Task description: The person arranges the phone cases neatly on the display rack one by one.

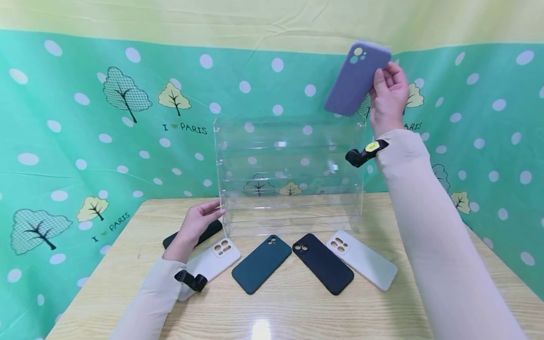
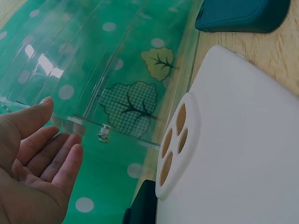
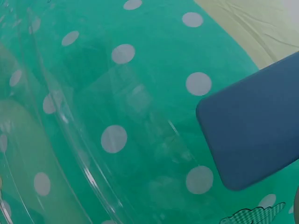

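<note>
Nearest the head camera, my pale right sleeve [image 1: 425, 226] leads up to my right hand [image 1: 388, 97], which pinches the purple phone case [image 1: 352, 82] between thumb and fingers. That case slants down and left from my grip, its lower end near the top of the clear rack [image 1: 291, 207]; I can't tell how big the gap is.

My left hand [image 1: 197, 221], fingers loosely bent, is at the rack's left side, below and well left of the right one; whether it touches the panel I can't be sure.

I judge this to be early in the work: one case is raised, I see none on the rack, and five lie down. Below my left hand is a white case [image 2: 233, 121], with a dark case [image 1: 210, 231] partly hidden behind that hand. To its right come a dark green case [image 1: 261, 264], a black case [image 1: 325, 264] and a second white case [image 1: 367, 264].

Under both hands spreads the pale wood-grain bench [image 1: 289, 311], reflecting a bright light. Beyond them hangs a green dotted cloth [image 1: 127, 179] with printed trees, yellow along its top.
</note>
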Motion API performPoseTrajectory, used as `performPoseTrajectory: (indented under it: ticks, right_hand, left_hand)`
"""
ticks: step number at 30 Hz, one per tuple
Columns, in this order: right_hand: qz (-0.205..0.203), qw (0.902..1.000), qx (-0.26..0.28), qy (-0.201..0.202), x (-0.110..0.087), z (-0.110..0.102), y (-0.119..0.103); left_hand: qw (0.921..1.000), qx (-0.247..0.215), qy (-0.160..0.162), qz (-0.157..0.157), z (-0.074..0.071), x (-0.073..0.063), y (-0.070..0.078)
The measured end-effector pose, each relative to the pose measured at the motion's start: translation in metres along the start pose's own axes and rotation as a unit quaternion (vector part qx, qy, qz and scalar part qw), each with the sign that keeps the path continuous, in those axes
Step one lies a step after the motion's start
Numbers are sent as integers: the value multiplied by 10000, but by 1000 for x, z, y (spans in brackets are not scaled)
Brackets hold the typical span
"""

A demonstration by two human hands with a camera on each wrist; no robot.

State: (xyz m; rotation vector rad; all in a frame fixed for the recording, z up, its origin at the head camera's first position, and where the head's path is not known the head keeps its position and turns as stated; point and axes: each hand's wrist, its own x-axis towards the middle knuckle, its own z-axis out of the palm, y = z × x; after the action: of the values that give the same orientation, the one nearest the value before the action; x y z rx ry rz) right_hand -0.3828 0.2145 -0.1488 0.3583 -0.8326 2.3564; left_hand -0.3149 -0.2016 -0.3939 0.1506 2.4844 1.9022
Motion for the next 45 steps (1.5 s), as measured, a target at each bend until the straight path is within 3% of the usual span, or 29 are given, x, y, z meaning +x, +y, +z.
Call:
performPoseTrajectory:
  ticks: [4, 8, 17, 29, 36, 38, 40, 45]
  right_hand:
    - [74, 9991, -314, -285, -1, 0, 5]
    - [414, 9948, -858, -369, -3, -2, 8]
    - [1113, 9734, -1991, -209, -4, -11, 11]
    - [1140, 9372, -3267, -432, -9, -26, 21]
    - [1161, 9326, -3330, -766, -10, -29, 18]
    - [1141, 9206, -3636, -858, -11, -29, 16]
    - [1063, 8999, -4130, -907, -12, -28, 16]
    - [901, 8378, -5326, -790, -11, -23, 18]
  left_hand:
    - [10000, -39, -23, 42, -1, 1, 0]
    - [10000, -57, -46, 67, 0, 2, -1]
    - [10000, -79, -6, 43, 1, 4, -3]
    - [9999, -108, 28, 6, 2, 4, -4]
    - [10000, -66, 49, 10, 1, 4, -5]
    - [10000, -66, 32, 19, 1, 4, -5]
    - [10000, -93, 16, 14, 1, 2, -4]
    - [9999, -159, 8, -48, 0, 0, -2]
